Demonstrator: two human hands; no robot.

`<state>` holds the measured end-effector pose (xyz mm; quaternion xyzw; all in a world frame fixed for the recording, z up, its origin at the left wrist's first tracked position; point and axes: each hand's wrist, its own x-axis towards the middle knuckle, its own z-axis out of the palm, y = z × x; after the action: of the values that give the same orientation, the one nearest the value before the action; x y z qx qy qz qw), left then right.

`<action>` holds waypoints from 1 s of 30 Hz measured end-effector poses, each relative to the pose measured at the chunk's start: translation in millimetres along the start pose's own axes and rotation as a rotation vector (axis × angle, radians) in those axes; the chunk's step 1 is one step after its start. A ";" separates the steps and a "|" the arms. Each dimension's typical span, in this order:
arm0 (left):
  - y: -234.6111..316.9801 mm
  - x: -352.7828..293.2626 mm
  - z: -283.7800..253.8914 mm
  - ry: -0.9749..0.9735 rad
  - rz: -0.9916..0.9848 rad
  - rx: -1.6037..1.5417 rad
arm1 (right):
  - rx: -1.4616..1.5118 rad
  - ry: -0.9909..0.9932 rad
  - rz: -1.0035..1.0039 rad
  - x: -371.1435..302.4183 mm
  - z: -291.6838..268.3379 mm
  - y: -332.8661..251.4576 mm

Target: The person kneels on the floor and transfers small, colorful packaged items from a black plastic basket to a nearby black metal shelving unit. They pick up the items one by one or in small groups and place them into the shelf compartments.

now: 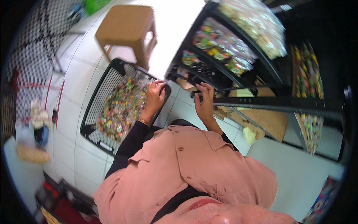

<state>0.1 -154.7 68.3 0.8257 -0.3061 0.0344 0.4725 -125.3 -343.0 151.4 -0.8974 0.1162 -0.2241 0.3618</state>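
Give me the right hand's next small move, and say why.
Probably bring the right hand across toward the black basket: it is apart from the basket, fingers spread, with nothing visible in it, while the left hand is at the basket's right-hand edge.

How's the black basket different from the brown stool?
The basket is black, but the stool is brown. The basket's walls are full of little holes, while the stool has a flat seat on legs. The basket holds lots of small colourful pieces; the stool is made for sitting. Both are left of the picture's middle.
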 end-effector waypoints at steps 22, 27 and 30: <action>-173.9 -266.1 -47.0 0.238 -1.152 0.008 | -0.076 -1.041 -0.227 -15.9 315.0 64.2; -181.4 -256.0 -25.5 0.193 -1.145 -0.119 | -0.370 -1.291 -0.417 -32.9 374.0 91.4; -181.2 -243.2 -15.0 0.209 -1.081 -0.126 | -0.432 -0.898 -0.519 -49.5 398.2 117.0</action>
<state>-96.0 38.8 -145.1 0.8276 0.2082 -0.1498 0.4994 19.7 -170.0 -200.3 -0.9576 -0.2305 0.1272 0.1166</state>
